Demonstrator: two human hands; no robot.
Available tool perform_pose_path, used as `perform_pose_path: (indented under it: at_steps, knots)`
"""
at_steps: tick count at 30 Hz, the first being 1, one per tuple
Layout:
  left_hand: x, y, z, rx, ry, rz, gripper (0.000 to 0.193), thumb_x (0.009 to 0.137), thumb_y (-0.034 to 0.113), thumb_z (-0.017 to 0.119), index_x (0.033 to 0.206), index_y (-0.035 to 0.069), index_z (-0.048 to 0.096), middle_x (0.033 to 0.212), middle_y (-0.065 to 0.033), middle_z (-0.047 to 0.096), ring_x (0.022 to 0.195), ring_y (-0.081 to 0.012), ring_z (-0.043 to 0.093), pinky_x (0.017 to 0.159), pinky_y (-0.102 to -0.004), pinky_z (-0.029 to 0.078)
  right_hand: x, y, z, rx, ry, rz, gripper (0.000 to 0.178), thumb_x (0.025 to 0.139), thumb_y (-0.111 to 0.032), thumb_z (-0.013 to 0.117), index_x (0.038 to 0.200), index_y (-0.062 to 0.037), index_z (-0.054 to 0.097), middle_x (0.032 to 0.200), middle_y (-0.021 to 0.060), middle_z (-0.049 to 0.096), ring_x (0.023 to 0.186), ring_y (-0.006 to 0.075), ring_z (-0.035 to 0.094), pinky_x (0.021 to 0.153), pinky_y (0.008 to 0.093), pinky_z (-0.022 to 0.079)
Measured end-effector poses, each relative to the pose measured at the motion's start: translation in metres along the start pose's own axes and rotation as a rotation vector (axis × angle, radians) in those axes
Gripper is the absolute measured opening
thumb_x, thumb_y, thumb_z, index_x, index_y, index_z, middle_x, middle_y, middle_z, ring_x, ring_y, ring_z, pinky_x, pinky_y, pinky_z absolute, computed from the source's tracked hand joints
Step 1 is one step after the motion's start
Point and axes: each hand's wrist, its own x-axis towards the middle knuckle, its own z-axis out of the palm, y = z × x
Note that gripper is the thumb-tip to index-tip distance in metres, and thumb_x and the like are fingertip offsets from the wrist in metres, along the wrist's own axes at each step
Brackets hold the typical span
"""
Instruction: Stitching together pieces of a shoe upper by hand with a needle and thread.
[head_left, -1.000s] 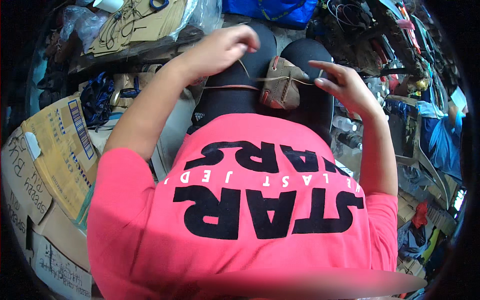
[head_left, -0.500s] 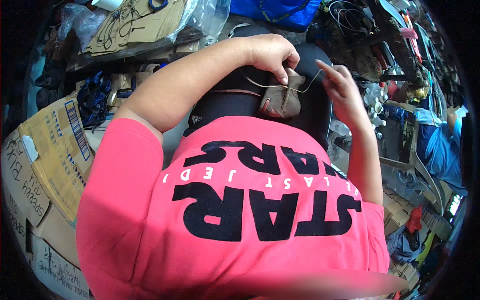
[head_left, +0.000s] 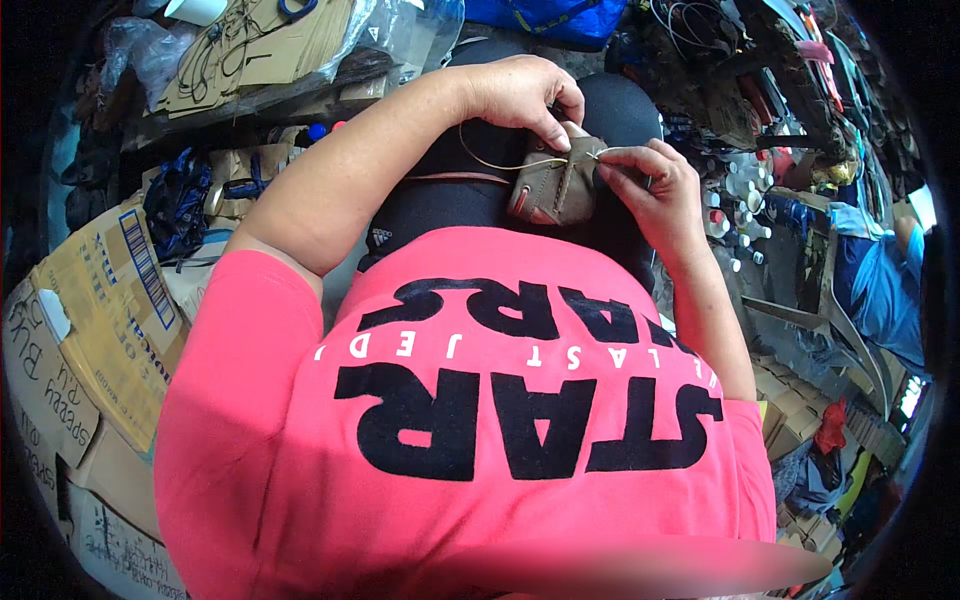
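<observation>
On my dark-trousered lap lies a small brown leather piece point(head_left: 543, 192), shaped like part of a shoe upper, with a stitched seam down its middle and a reddish lace at its near left side. My left hand point(head_left: 522, 98) grips its far edge, thumb pressed on the leather. At the right side, my right hand point(head_left: 655, 190) pinches a pale thread point(head_left: 605, 151) close to the seam; whether a needle is in the fingers is too small to tell. A longer loop of thread point(head_left: 490, 160) curves out to the left under my left wrist.
Cardboard boxes point(head_left: 110, 310) stand to my left. Flat brown sheets point(head_left: 262, 55) and clear plastic lie at the far left, a blue bag point(head_left: 555, 22) ahead. Several small bottles point(head_left: 738, 215) and a cluttered rack stand right. A person in blue point(head_left: 880, 290) is at the far right.
My right hand has moved left and inward, from holding the thread out to the side to pinching it by the seam. The thread loop on the left now bows wider.
</observation>
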Motion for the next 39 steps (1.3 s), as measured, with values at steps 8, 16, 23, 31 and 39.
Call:
perform_pose_path:
  at_steps: [8, 16, 23, 31, 39]
  knots:
    - [0.0, 0.001, 0.0, 0.009, 0.001, -0.012, 0.035, 0.07, 0.025, 0.079, 0.096, 0.004, 0.069, 0.096, -0.0111, 0.065, 0.097, -0.0257, 0.06, 0.087, -0.0351, 0.045, 0.006, 0.003, 0.003, -0.031, 0.0, -0.116, 0.013, 0.075, -0.016, 0.075, 0.087, -0.0105, 0.074, 0.069, 0.0083, 0.058, 0.064, 0.0261, 0.06, 0.061, 0.0362, 0.046]
    - [0.001, 0.002, -0.001, 0.016, 0.004, -0.01, 0.035, 0.069, 0.026, 0.08, 0.095, 0.004, 0.07, 0.094, -0.0113, 0.066, 0.095, -0.0258, 0.061, 0.087, -0.0351, 0.045, 0.012, -0.004, 0.0, -0.052, -0.073, -0.084, 0.014, 0.073, -0.014, 0.074, 0.087, -0.0083, 0.073, 0.07, 0.0102, 0.059, 0.065, 0.0279, 0.061, 0.061, 0.0379, 0.047]
    - [0.002, -0.002, 0.0, -0.031, -0.002, -0.014, 0.032, 0.068, 0.023, 0.079, 0.093, 0.004, 0.07, 0.093, -0.0102, 0.066, 0.094, -0.0254, 0.061, 0.085, -0.0351, 0.045, 0.021, 0.013, 0.001, -0.045, -0.093, -0.241, 0.014, 0.075, -0.015, 0.075, 0.088, -0.0119, 0.074, 0.073, 0.0061, 0.061, 0.068, 0.025, 0.061, 0.066, 0.0365, 0.046]
    - [0.0, 0.002, 0.001, -0.002, 0.03, 0.029, 0.032, 0.066, 0.022, 0.08, 0.09, 0.004, 0.069, 0.088, -0.0096, 0.065, 0.092, -0.0253, 0.06, 0.083, -0.0349, 0.045, 0.02, 0.008, 0.02, -0.05, -0.074, -0.177, 0.018, 0.076, -0.027, 0.076, 0.079, -0.0117, 0.067, 0.074, -0.0001, 0.061, 0.067, 0.0182, 0.053, 0.085, 0.0355, 0.033]
    - [-0.046, 0.007, -0.004, 0.127, 0.448, 0.011, 0.024, 0.074, -0.004, 0.046, 0.094, 0.003, 0.058, 0.098, -0.0112, 0.053, 0.089, -0.022, 0.055, 0.082, -0.0319, 0.045, 0.002, 0.013, 0.015, -0.036, 0.002, -0.274, 0.012, 0.08, -0.019, 0.072, 0.093, -0.0167, 0.07, 0.078, -0.0003, 0.059, 0.073, 0.0192, 0.054, 0.086, 0.0363, 0.034]
